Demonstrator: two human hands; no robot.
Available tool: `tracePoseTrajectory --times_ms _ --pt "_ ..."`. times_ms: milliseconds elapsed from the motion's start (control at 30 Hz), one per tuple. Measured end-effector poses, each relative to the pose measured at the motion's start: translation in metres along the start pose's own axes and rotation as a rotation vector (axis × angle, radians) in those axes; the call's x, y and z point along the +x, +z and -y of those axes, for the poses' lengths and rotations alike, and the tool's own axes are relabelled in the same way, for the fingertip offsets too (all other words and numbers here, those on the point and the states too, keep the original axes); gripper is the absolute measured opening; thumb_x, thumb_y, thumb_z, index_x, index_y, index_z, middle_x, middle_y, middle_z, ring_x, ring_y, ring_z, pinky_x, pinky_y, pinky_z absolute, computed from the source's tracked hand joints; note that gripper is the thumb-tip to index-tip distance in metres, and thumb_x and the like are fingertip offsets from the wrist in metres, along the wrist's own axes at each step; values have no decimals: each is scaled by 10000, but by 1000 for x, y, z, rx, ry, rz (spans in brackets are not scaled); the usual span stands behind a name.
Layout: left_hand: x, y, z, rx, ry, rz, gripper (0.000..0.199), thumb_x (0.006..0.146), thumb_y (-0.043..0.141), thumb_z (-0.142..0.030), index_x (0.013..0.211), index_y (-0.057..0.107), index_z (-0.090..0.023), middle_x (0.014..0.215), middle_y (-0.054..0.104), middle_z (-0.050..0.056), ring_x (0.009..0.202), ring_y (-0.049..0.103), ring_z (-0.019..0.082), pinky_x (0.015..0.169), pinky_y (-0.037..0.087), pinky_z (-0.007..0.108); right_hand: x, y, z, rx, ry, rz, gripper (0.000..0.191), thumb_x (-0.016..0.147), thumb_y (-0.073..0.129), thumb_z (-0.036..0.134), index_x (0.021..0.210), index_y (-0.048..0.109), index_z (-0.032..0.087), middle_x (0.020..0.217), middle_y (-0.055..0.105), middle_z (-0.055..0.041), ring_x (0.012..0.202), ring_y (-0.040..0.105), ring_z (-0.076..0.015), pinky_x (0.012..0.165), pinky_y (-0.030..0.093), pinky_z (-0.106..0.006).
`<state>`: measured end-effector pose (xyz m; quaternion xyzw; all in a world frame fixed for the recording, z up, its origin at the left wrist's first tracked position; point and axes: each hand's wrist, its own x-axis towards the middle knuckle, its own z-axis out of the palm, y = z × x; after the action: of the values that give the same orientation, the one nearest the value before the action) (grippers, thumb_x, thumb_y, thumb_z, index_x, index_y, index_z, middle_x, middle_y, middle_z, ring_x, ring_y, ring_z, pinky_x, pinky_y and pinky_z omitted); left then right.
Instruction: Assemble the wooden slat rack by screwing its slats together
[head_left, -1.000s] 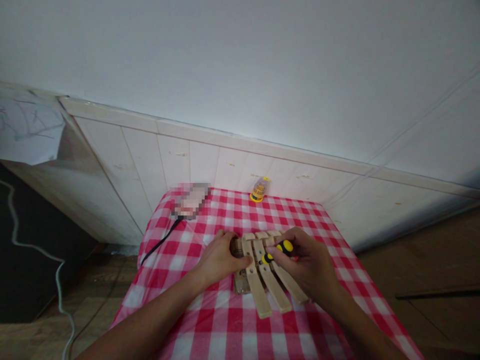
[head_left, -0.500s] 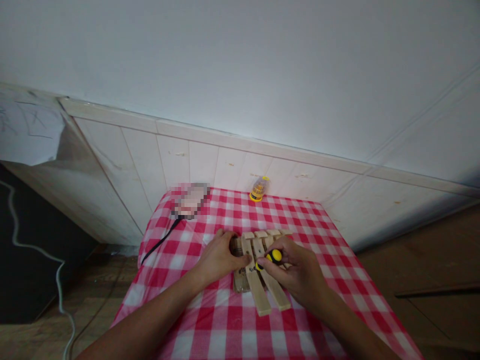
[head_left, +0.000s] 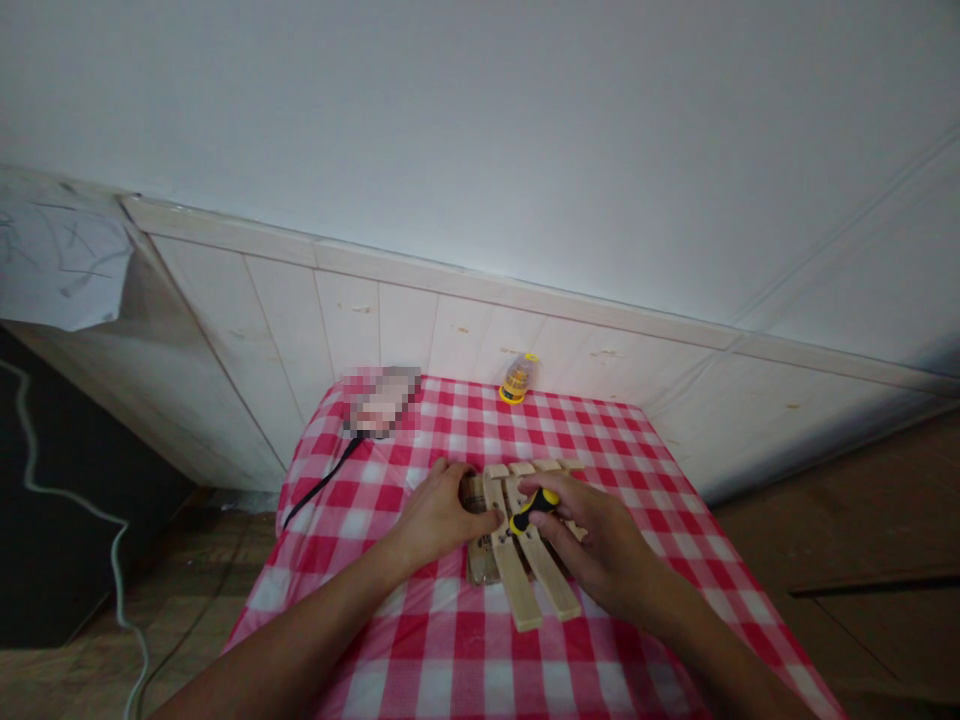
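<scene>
A wooden piece made of several curved slats [head_left: 517,590] lies on the checked tablecloth, partly over a brown block [head_left: 481,562]. My left hand [head_left: 442,510] grips the left side of the slats and the block, thumb on the leftmost slat. In my right hand [head_left: 592,535] is a yellow and black screwdriver [head_left: 534,511], held tilted between the fingers. Its tip points down at the leftmost slat, close to my left thumb, near small dark holes. The right-hand slats are partly hidden behind my right hand.
A clear-topped yellow container [head_left: 517,380] stands at the table's back edge by the white wall. A blurred flat object [head_left: 382,402] with a black strap [head_left: 322,492] lies at the back left. The red and white tablecloth [head_left: 450,680] covers the table.
The screwdriver has tilted differently in my right hand, and more of its handle shows. My right fingers have shifted around it. My left hand and the slats stay in place.
</scene>
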<state>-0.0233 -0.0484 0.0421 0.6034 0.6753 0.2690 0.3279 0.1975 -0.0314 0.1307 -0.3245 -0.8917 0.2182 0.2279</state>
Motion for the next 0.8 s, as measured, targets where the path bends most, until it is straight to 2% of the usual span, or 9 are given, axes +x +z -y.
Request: tracePoseTrajectory --times_ms 100,167,267,367,433,533,700,800 --pt "0 1 1 -8 4 0 677 720 799 -525 1270 695 -144 1197 683 119 1036 709 284 823 524 346 -2 -6 5 -18 -68 84 328 1007 535 155 1305 655 224 1277 773 -124 1150 748 -258 950 603 -407" --pt "1 1 2 -14 4 4 678 717 802 -521 1271 695 -146 1191 689 118 1050 711 290 819 522 346 -2 -7 9 -46 -80 136 316 1007 570 144 1298 661 225 1258 783 -112 1135 755 -253 948 604 -398" --pt "2 1 3 -13 -1 6 661 719 799 -514 1265 698 -155 1172 693 111 1045 711 288 812 517 346 -2 -3 14 -139 -35 119 256 961 696 138 1210 697 198 1095 821 -86 979 786 -248 835 611 -355" --pt "2 0 2 0 -9 5 644 721 793 -519 1253 703 -166 1171 688 107 1023 706 279 810 515 345 -1 4 15 -254 34 41 131 892 815 172 984 722 179 855 798 -45 741 757 -217 639 553 -293" --pt "2 0 2 1 -6 8 633 720 792 -520 1242 705 -172 1168 688 105 1015 703 273 803 512 339 -1 7 13 -305 61 -13 186 848 877 223 877 700 177 753 757 -24 633 704 -188 546 482 -262" --pt "2 0 2 -5 1 12 616 722 792 -527 1217 708 -171 1150 687 104 997 703 271 783 508 333 -2 7 8 -303 48 -77 278 844 898 338 841 664 189 660 704 12 522 613 -139 477 388 -236" --pt "2 2 3 -1 6 8 627 714 811 -522 1223 709 -170 1186 688 124 1043 702 301 796 516 348 0 7 6 -266 48 -136 477 884 800 606 725 553 230 530 576 46 438 481 -115 448 305 -247" --pt "2 2 4 -6 8 3 622 717 816 -511 1231 709 -177 1212 688 128 1071 698 306 811 521 349 4 9 8 -246 54 -164 544 888 757 673 687 503 235 518 540 48 429 447 -110 446 283 -250"
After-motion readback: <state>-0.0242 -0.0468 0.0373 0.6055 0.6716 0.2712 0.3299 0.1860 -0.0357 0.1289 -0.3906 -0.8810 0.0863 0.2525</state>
